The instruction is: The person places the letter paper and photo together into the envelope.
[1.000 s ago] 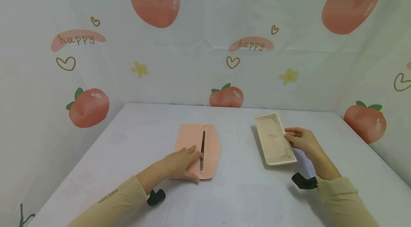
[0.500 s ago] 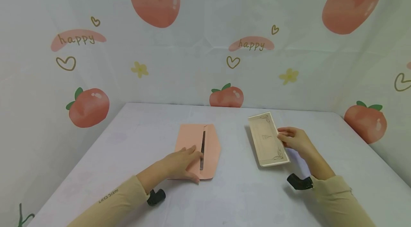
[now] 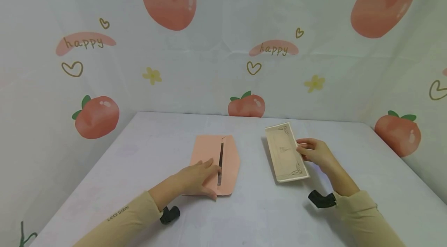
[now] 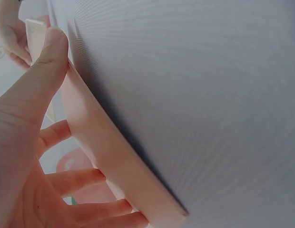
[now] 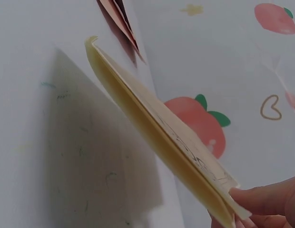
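Note:
A pink envelope [image 3: 228, 169] lies on the table with its flap side to the right and a dark gap along its opening. My left hand [image 3: 198, 179] rests on it, fingers spread, with fingertips at the gap. In the left wrist view the thumb lies by the envelope's edge [image 4: 123, 161] and the other fingers reach across it. To the right, my right hand [image 3: 316, 153] pinches the right edge of a cream folded card [image 3: 286, 153] printed with corner ornaments. The card is tilted above the table, and its layered edge [image 5: 157, 137] shows in the right wrist view.
The white table [image 3: 251, 216] runs back to a fabric backdrop [image 3: 209, 72] printed with fruit, hearts and "happy". Black wrist-camera mounts show under both sleeves, the right one [image 3: 321, 199] hanging over the table. The card's shadow [image 5: 100, 152] falls on the tabletop.
My right hand has carried the cream card to the left, toward the envelope. The left hand and the envelope have stayed in place.

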Demonstrator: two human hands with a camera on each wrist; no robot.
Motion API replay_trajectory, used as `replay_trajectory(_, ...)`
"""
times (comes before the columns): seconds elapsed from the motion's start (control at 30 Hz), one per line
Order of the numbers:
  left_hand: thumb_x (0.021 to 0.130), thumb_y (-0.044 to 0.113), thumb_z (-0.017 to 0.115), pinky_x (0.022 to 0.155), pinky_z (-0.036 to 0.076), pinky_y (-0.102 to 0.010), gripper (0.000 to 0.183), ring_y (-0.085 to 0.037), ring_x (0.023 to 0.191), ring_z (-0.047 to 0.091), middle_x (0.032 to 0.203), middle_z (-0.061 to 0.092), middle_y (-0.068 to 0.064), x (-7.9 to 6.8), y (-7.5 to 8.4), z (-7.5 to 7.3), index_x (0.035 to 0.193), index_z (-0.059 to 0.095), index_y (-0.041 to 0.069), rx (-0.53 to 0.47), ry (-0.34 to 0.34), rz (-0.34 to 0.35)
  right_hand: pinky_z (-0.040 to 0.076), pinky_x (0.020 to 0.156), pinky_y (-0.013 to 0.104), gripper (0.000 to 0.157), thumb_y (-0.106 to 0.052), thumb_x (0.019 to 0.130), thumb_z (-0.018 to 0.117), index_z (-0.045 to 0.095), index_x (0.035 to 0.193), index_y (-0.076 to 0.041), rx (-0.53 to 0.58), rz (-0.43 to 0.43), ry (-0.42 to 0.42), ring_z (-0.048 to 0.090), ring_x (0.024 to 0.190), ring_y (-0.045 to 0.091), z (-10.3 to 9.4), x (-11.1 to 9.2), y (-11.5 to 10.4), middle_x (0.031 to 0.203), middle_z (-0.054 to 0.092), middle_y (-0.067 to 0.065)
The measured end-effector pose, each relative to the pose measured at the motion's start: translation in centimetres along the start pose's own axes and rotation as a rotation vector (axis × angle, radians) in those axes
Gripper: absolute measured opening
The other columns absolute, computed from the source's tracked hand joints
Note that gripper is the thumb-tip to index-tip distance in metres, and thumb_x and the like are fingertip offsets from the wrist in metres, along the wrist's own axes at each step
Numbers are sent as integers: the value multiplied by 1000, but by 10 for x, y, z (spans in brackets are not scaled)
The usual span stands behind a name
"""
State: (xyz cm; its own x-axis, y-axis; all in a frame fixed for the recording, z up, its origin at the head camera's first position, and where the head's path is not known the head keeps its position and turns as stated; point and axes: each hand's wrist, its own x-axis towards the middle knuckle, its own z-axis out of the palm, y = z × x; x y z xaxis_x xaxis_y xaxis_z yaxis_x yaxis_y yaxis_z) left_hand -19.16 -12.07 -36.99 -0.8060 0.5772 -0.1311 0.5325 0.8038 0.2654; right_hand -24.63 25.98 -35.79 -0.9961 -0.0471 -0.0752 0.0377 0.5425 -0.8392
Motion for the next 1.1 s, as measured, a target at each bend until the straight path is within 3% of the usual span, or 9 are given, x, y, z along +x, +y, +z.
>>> replay_trajectory(0.83,73,56,69,97,40,-61,71,-54,128,36,149,32,-22,-1,2,-2,130,44,21,-24,-7,-14,54,69,19,43,-8,92,54,44,129,11,54,-38,-43,60,76,3,25,3,-9,117,57,30)
replay_trajectory(1.1,73,57,69,97,41,-61,72,-54,128,36,149,33,-22,-1,2,-2,130,44,21,-15,-7,-17,54,71,21,42,-11,92,56,46,129,8,64,-42,-43,61,77,4,33,6,-11,112,61,24)
